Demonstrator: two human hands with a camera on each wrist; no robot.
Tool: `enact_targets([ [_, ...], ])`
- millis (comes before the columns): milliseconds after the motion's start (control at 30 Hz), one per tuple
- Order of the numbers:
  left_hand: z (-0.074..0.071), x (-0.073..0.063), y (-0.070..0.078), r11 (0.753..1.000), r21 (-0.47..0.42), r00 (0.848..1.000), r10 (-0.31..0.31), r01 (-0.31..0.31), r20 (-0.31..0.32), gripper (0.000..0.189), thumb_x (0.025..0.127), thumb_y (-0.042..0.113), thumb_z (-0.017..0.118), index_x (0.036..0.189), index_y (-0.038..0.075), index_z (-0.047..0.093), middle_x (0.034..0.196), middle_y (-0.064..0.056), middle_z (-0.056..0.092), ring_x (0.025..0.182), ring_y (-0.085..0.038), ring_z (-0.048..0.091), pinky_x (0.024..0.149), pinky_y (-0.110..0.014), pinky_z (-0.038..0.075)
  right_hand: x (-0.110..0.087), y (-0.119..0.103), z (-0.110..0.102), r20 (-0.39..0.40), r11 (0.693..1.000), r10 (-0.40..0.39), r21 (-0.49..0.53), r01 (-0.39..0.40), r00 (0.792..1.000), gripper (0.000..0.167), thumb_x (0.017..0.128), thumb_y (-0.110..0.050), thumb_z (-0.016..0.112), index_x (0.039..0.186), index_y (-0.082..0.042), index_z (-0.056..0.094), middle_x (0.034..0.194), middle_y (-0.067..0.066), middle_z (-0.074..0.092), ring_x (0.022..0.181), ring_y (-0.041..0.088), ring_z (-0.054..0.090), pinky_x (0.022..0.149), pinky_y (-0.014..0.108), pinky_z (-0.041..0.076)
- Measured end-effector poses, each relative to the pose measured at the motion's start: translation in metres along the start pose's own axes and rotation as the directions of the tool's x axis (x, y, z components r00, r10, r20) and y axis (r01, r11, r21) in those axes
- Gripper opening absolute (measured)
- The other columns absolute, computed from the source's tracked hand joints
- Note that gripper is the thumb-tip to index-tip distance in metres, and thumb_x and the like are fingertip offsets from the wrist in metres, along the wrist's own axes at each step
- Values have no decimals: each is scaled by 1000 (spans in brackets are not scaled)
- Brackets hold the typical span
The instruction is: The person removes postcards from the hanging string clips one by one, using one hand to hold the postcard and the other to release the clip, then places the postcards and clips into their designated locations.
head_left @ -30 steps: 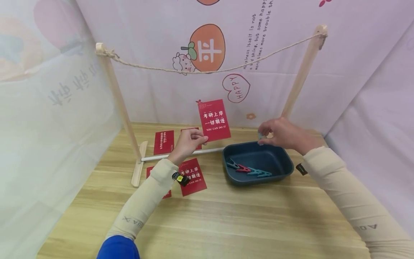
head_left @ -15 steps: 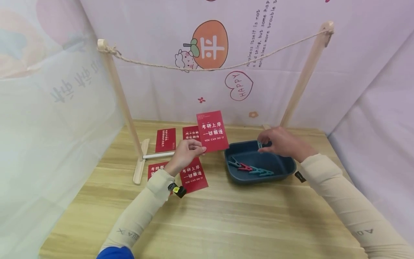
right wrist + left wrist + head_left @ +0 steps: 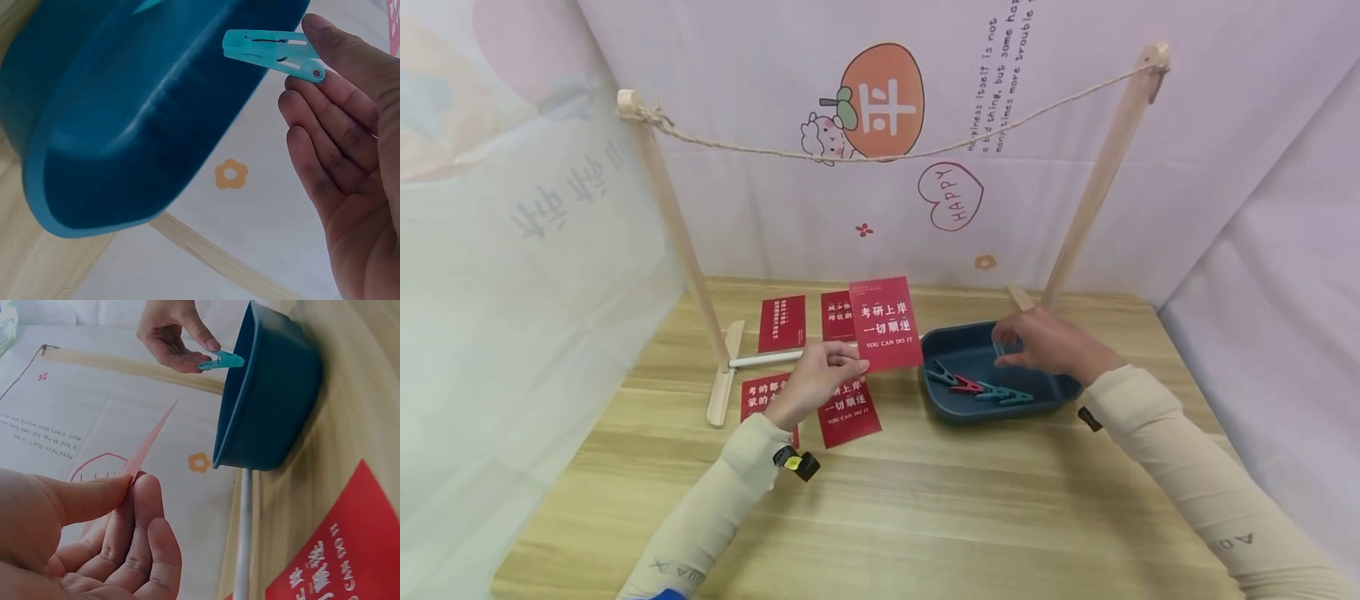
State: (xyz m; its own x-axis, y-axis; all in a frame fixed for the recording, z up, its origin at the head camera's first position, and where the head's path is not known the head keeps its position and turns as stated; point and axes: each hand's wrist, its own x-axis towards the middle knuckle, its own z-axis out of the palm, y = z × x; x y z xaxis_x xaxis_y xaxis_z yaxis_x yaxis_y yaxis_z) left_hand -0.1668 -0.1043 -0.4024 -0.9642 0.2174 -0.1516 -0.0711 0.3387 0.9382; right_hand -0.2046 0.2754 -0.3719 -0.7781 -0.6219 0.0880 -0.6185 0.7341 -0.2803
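My left hand [image 3: 820, 379] pinches a red card [image 3: 886, 325] by its lower left corner, between thumb and fingers. The card is raised above the table and faces the head camera; the left wrist view shows it edge-on. Over the back right of the blue basin [image 3: 951, 410], my right hand [image 3: 1051, 342] holds a light-blue clothespin [image 3: 269, 49] by its handle end, thumb on one side and fingers on the other. That clothespin's jaws look closed, with nothing between them. Several more clothespins [image 3: 981, 390], teal and red, lie on the basin's floor.
A twine line [image 3: 880, 158] sags between two wooden posts [image 3: 673, 217] joined by a white rod [image 3: 767, 358] low down. Several red cards [image 3: 781, 323] lie on the wooden table [image 3: 925, 508] around that rod. A printed cloth [image 3: 760, 225] hangs behind.
The raised card and my left hand have come down toward the table. My right hand has sunk slightly toward the basin, still holding the clothespin.
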Motion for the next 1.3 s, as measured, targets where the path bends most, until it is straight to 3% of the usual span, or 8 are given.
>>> enact_targets([
  [133, 0, -9, -4, 1000, -18, 999, -24, 24, 24, 21, 100, 21, 74, 116, 7, 72, 111, -19, 77, 107, -38, 75, 99, -48, 61, -2, 0, 6, 24, 1000, 5, 5, -5, 1000, 28, 83, -17, 91, 104, -4, 77, 100, 13, 79, 90, 27, 76, 81, 46, 65],
  [233, -1, -15, -9, 999, -21, 999, -31, 31, 30, 24, 101, 21, 74, 119, 5, 71, 112, -20, 77, 108, -40, 74, 102, -52, 60, -2, 1, 9, 46, 1000, 18, 3, -18, 999, 28, 84, -17, 91, 104, -3, 77, 102, 14, 79, 91, 26, 76, 83, 46, 66],
  [467, 2, -27, -18, 999, -30, 999, -31, 32, 36, 21, 100, 15, 74, 114, 0, 71, 107, -22, 77, 98, -33, 76, 95, -49, 63, -2, 3, 15, 61, 999, 32, -15, -31, 998, 29, 85, -16, 90, 106, -2, 77, 102, 13, 79, 92, 25, 76, 84, 47, 65],
  [600, 7, -39, -28, 999, -22, 998, -39, 40, 51, 20, 101, 15, 73, 113, -1, 71, 103, -19, 78, 94, -29, 78, 92, -41, 65, -2, 4, 20, 73, 999, 27, -22, -26, 997, 31, 86, -18, 89, 109, -2, 76, 103, 11, 79, 93, 24, 75, 84, 45, 65],
  [833, 16, -56, -44, 997, -35, 995, -70, 73, 67, 18, 99, 16, 75, 108, 1, 72, 97, -16, 79, 93, -32, 78, 86, -35, 65, 0, 4, 27, 88, 999, 26, -25, -24, 996, 33, 86, -19, 88, 111, 0, 76, 103, 12, 79, 93, 25, 76, 83, 44, 65],
  [1200, 25, -72, -58, 997, -32, 985, -64, 70, 159, 20, 99, 16, 75, 110, -1, 74, 96, -16, 80, 87, -23, 77, 71, -28, 61, -1, 11, 32, 102, 998, 49, -50, -44, 994, 33, 86, -20, 88, 110, 0, 76, 102, 13, 79, 93, 25, 76, 83, 45, 65],
  [1300, 29, -76, -61, 996, -51, 983, -63, 73, 171, 21, 98, 15, 75, 110, -2, 74, 96, -16, 80, 86, -21, 78, 73, -28, 63, -2, 13, 34, 107, 997, 54, -55, -48, 993, 33, 87, -20, 88, 110, 0, 76, 101, 13, 79, 92, 25, 76, 83, 45, 65],
])
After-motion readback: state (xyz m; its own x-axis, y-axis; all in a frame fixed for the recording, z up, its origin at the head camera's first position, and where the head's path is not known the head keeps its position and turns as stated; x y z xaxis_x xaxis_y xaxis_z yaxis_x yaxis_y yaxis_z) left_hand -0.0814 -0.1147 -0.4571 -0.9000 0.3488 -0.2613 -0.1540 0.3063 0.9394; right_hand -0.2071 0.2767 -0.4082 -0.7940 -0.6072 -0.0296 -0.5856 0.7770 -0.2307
